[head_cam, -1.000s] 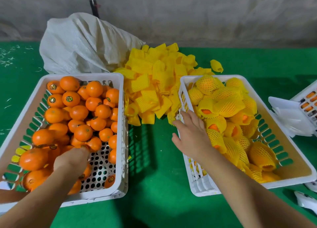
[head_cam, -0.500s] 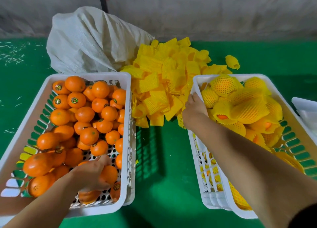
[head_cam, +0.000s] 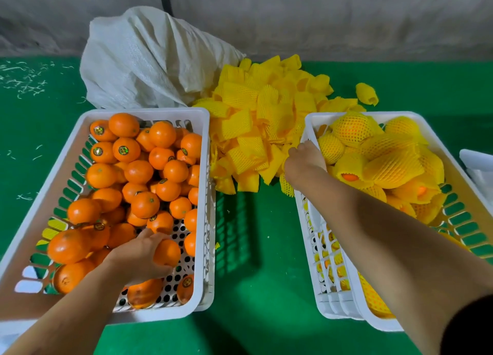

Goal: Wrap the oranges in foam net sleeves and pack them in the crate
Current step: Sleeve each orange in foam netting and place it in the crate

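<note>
Bare oranges (head_cam: 138,172) left crate (head_cam: 145,113), sleeved oranges (head_cam: 384,162) right crate (head_cam: 360,113)

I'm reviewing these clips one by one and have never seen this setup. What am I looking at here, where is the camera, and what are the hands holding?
There is no machine: a person works bare-handed, filmed by a camera worn on the head, looking down. On the green surface stand two white crates. The left crate holds bare oranges; the left hand grips one orange. The right crate holds oranges already wrapped in yellow foam net. Between the crates lies a pile of empty foam net sleeves, where the right hand reaches; whether it has taken one is unclear. Behind sits a white sack.
</note>
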Tool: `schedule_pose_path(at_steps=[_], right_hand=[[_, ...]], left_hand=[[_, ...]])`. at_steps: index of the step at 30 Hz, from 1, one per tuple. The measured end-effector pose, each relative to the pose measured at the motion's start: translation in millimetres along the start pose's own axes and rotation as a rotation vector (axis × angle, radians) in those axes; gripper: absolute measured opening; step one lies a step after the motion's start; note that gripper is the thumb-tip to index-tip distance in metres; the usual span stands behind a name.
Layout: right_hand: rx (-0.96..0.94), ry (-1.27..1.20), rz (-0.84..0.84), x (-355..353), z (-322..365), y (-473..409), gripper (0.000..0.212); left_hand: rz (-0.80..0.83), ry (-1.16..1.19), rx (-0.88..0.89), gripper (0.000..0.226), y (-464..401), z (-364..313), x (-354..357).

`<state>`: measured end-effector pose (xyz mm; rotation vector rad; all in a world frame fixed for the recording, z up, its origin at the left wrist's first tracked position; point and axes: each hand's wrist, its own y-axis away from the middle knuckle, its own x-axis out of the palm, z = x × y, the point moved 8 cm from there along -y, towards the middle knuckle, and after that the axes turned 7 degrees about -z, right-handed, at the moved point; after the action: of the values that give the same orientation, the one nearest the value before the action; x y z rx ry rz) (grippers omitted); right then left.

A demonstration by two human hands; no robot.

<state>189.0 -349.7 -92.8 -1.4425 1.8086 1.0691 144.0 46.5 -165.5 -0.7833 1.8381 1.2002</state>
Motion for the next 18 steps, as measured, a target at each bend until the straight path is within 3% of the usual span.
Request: schedule_pose_path(at_steps=[2,6,10,12,15,18], right_hand=[[0.029,-0.220,-0.148,-11.5,-4.7,5.4,0.029],[0.093,-0.819,-0.403,-31.5,-23.0,37.2,0.014],[0.110,-0.944,-0.383,-27.6,-9.7,66.5,0.037],[0.148,-1.039,-0.374,-26.1,-0.9,82.7,0.026],[0.267,-1.293,-0.284,-19.1,27.1,115.0,0.013],[0.267,-1.555,-0.328,-50.3,65.8,142.6,0.004]], left_hand=[[-0.072,0.002,-0.004,0.092,-1.0,2.2,-4.8],[-0.279,0.395,-0.059,0.092,6.8,9.3,-36.1],[-0.506,1.059,-0.183,0.092,36.7,-2.6,-61.2],[-0.572,1.297,-0.171,0.090,57.1,-29.6,-62.0],[-0.539,1.428,-0.068,0.078,81.0,-81.9,-51.2],[-0.524,1.316,0.041,0.074,95.2,-108.0,-42.9]])
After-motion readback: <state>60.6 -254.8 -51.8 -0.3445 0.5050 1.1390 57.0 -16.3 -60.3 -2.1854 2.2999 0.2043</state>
